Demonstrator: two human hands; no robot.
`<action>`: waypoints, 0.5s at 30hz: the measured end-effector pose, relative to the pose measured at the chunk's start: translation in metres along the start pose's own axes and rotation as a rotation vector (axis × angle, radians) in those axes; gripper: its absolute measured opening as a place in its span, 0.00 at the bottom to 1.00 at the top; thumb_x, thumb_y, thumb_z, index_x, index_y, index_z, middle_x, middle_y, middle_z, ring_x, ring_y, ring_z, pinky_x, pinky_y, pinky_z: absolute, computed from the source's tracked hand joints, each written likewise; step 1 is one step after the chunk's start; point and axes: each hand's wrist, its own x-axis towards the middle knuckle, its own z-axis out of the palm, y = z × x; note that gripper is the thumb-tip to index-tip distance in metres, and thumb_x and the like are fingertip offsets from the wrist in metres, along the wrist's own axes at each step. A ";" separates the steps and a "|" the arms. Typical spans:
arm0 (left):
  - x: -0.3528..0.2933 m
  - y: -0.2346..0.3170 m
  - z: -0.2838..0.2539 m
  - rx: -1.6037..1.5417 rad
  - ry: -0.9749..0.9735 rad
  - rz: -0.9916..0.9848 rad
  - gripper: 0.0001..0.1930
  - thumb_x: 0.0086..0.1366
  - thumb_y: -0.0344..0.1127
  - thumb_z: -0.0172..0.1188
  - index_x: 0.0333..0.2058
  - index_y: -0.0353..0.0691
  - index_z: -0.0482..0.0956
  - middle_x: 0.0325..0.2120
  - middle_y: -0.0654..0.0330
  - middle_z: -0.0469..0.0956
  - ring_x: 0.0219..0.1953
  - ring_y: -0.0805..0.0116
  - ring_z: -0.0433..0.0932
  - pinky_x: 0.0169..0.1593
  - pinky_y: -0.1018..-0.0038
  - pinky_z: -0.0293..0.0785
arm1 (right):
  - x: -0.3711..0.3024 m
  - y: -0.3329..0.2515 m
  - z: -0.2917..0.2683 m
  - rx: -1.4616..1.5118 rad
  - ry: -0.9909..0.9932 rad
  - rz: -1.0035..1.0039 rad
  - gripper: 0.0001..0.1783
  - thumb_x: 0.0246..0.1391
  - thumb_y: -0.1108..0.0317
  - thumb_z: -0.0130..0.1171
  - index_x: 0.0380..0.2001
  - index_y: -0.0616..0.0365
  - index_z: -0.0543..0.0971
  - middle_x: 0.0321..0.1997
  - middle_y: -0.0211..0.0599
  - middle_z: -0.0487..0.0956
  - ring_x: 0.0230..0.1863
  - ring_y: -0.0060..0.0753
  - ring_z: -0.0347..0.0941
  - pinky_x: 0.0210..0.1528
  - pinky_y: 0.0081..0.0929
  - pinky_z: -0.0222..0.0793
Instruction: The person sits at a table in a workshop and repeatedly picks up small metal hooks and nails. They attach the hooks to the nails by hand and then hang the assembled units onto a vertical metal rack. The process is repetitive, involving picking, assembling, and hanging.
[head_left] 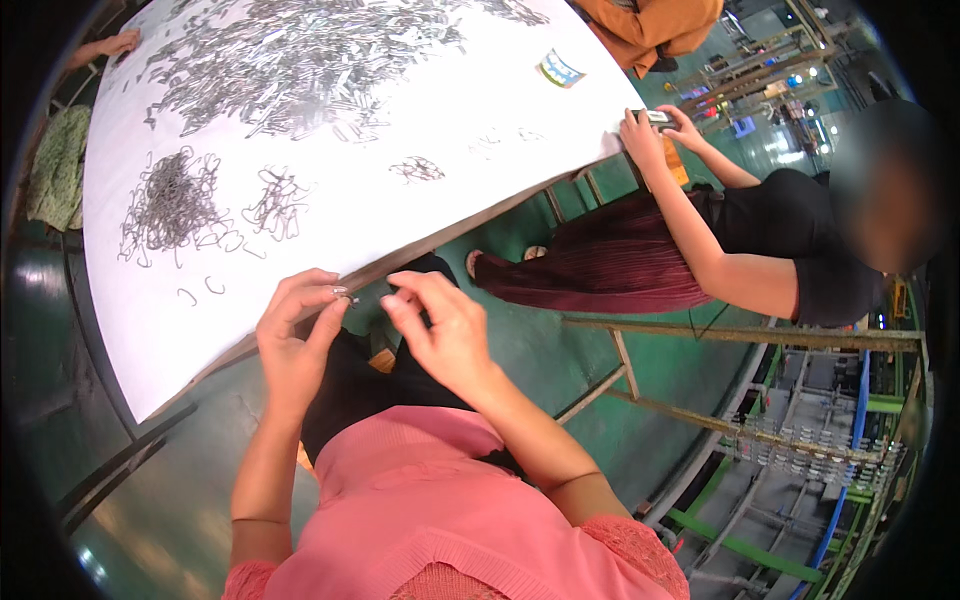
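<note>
My left hand [298,335] is raised just past the near edge of the white table, its thumb and fingers pinching a small metal piece [349,298]. Close by on the right, my right hand [440,325] has thumb and forefinger drawn together; whatever lies in that pinch is too small to make out. The two hands are a short gap apart. Beyond my left hand, two loose dark wire hooks [214,286] lie on the table. A dense heap of similar hooks [172,205] sits farther off, with a smaller group [278,203] beside it.
Narrow metal pieces [290,75] spread across the far part of the white table [350,210]. A small pile [416,170] and a printed tub [560,70] are also there. At right, a co-worker [790,225] holds a small dark object. Metal frames [760,430] stand behind.
</note>
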 end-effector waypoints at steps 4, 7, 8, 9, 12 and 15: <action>-0.006 -0.016 -0.013 0.045 0.012 0.086 0.06 0.54 0.23 0.64 0.32 0.35 0.80 0.37 0.56 0.78 0.41 0.66 0.76 0.46 0.74 0.71 | 0.022 0.013 0.000 0.012 -0.049 0.085 0.13 0.53 0.63 0.61 0.40 0.56 0.78 0.42 0.39 0.78 0.35 0.39 0.78 0.39 0.32 0.73; -0.011 -0.024 -0.020 0.082 0.010 0.124 0.07 0.52 0.23 0.66 0.31 0.36 0.80 0.35 0.56 0.80 0.40 0.64 0.77 0.45 0.73 0.72 | 0.043 0.014 0.004 -0.148 -0.230 -0.064 0.39 0.39 0.57 0.72 0.58 0.45 0.70 0.70 0.63 0.44 0.69 0.66 0.44 0.66 0.45 0.52; -0.012 -0.028 -0.021 0.066 -0.001 0.138 0.07 0.52 0.23 0.66 0.31 0.36 0.80 0.35 0.56 0.80 0.39 0.64 0.77 0.45 0.73 0.72 | 0.051 0.010 0.004 -0.157 -0.280 -0.042 0.47 0.34 0.58 0.75 0.61 0.41 0.67 0.72 0.63 0.37 0.71 0.68 0.37 0.68 0.47 0.47; -0.012 -0.029 -0.021 0.066 -0.013 0.137 0.07 0.52 0.23 0.65 0.31 0.36 0.80 0.35 0.56 0.79 0.40 0.64 0.77 0.45 0.72 0.71 | 0.060 0.008 0.006 -0.106 -0.305 -0.045 0.51 0.31 0.59 0.77 0.63 0.39 0.64 0.72 0.62 0.34 0.71 0.67 0.35 0.68 0.46 0.48; -0.025 -0.034 -0.030 0.080 -0.017 0.116 0.06 0.53 0.24 0.65 0.31 0.37 0.81 0.35 0.57 0.79 0.40 0.63 0.77 0.45 0.71 0.71 | 0.082 -0.007 0.029 -0.015 -0.424 -0.024 0.60 0.26 0.64 0.78 0.66 0.36 0.58 0.72 0.59 0.27 0.72 0.63 0.33 0.66 0.46 0.54; -0.033 -0.044 -0.033 0.058 0.019 0.130 0.06 0.53 0.25 0.66 0.31 0.38 0.81 0.35 0.58 0.79 0.40 0.63 0.76 0.45 0.71 0.71 | 0.108 -0.013 0.061 -0.104 -0.545 -0.143 0.49 0.38 0.67 0.72 0.65 0.39 0.60 0.70 0.56 0.47 0.65 0.60 0.56 0.56 0.44 0.67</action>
